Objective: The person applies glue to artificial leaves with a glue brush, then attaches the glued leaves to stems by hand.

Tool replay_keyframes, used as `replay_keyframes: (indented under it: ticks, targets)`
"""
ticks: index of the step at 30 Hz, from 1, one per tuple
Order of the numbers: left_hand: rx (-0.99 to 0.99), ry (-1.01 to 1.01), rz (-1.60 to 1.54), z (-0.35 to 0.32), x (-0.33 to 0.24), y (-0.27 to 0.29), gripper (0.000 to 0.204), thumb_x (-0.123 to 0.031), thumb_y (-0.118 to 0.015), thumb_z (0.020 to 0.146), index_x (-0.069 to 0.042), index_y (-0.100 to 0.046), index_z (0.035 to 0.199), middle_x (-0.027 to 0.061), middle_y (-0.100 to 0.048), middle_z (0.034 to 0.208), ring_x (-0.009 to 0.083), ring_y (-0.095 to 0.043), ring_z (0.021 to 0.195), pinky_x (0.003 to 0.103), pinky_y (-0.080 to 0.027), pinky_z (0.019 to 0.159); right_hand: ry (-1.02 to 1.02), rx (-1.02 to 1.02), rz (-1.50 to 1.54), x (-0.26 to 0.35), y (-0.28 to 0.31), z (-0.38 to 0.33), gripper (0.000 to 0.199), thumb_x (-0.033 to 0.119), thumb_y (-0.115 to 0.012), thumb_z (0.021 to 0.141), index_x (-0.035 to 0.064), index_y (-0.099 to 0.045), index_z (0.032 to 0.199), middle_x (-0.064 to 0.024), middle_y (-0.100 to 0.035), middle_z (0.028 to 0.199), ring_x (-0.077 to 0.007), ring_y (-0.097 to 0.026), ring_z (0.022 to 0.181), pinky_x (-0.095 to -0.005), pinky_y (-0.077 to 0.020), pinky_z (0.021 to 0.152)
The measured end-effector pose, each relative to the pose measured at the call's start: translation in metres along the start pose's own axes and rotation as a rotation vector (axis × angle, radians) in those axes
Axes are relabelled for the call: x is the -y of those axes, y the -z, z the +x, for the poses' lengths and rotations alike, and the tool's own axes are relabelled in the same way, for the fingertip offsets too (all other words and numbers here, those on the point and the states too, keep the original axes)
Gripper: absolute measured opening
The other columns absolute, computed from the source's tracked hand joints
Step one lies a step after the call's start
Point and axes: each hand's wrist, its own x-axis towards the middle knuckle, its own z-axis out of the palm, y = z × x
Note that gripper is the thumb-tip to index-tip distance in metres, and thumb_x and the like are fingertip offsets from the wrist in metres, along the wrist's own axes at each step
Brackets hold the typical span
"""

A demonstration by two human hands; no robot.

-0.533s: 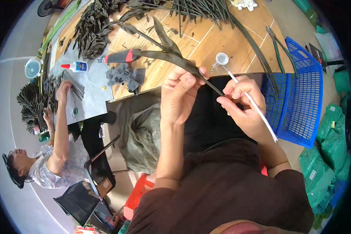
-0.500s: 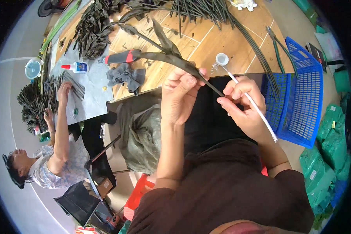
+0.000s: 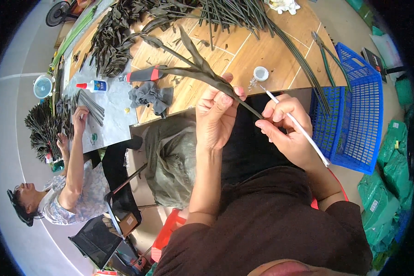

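Between the fingertips of my left hand [image 3: 214, 122] is a dark artificial leaf stem [image 3: 198, 69], tilted, its long leaves pointing up and left over the table. My right hand [image 3: 287, 131] is closed around a thin white brush [image 3: 305, 133] that slants across the fingers, its tip up near a small white cup [image 3: 261, 73]. The stem's bare lower end reaches the thumb and fingertips of this hand; whether they pinch it is hard to tell. White residue lies on the table beside the cup.
The wooden table [image 3: 244, 60] holds bundled dark stems [image 3: 234, 16], heaped dark leaves [image 3: 110, 50], red-grey cutters [image 3: 145, 74], a glue bottle [image 3: 95, 86] and green-handled pliers [image 3: 324, 55]. A blue basket [image 3: 354, 124] stands right. At left, a co-worker's hand [image 3: 80, 115] touches grey stems.
The view has shifted slightly, so the table and co-worker sit a little lower and to the right. My hands keep nearly the same hold on the stem and brush.
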Motion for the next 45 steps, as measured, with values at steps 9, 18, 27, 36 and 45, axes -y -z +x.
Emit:
replay_keyframes:
  ticks: [9,18,27,36,45]
  targets:
    - [0.025,0.030,0.111,-0.004,-0.002,0.004,0.041,-0.006,-0.064,0.077,0.000,-0.048,0.114,0.0071,-0.056,0.092,0.0194,-0.051,0.089,0.034,-0.041,0.085,0.016,-0.013,-0.015,0.000,-0.003,-0.002,0.033,-0.014,-0.058,0.074,0.0076,-0.036,0.085,-0.0074,-0.046,0.087,-0.0073,-0.052,0.062,-0.0167,-0.0425,0.046]
    - [0.100,0.011,0.038,-0.005,-0.006,0.006,0.042,-0.001,-0.062,0.077,0.002,-0.047,0.117,0.0115,-0.060,0.088,0.0199,-0.057,0.083,0.032,-0.044,0.081,-0.005,-0.101,-0.012,0.003,-0.014,-0.004,0.029,-0.010,-0.065,0.071,0.0036,-0.041,0.081,-0.0068,-0.049,0.076,-0.0065,-0.050,0.062,-0.0186,-0.0422,0.046]
    - [0.053,0.031,0.183,0.000,-0.013,-0.007,0.045,-0.001,-0.059,0.080,0.002,-0.042,0.122,0.0147,-0.061,0.101,0.0228,-0.059,0.093,0.032,-0.046,0.082,0.175,-0.118,-0.186,0.004,-0.011,0.006,0.031,-0.011,-0.067,0.068,0.0038,-0.042,0.080,-0.0087,-0.051,0.075,-0.0091,-0.050,0.058,-0.0202,-0.0404,0.044]
    - [-0.318,-0.351,1.023,0.041,-0.023,0.019,0.010,0.001,-0.063,0.078,0.000,-0.062,0.088,0.0022,-0.062,0.078,0.0058,-0.055,0.067,0.018,-0.044,0.061,0.062,-0.315,-0.188,0.021,0.013,0.044,0.026,-0.011,-0.062,0.073,0.0038,-0.043,0.081,-0.0035,-0.050,0.076,-0.0029,-0.046,0.060,-0.0159,-0.0369,0.047]
    - [-0.441,-0.475,1.150,0.066,-0.032,0.048,0.009,-0.006,-0.065,0.078,-0.001,-0.061,0.084,0.0023,-0.059,0.073,0.0070,-0.052,0.062,0.021,-0.043,0.059,0.113,-0.412,-0.291,0.010,0.030,0.151,0.020,-0.005,-0.060,0.078,0.0051,-0.042,0.081,0.0024,-0.042,0.066,-0.0014,-0.041,0.057,-0.0171,-0.0334,0.047]
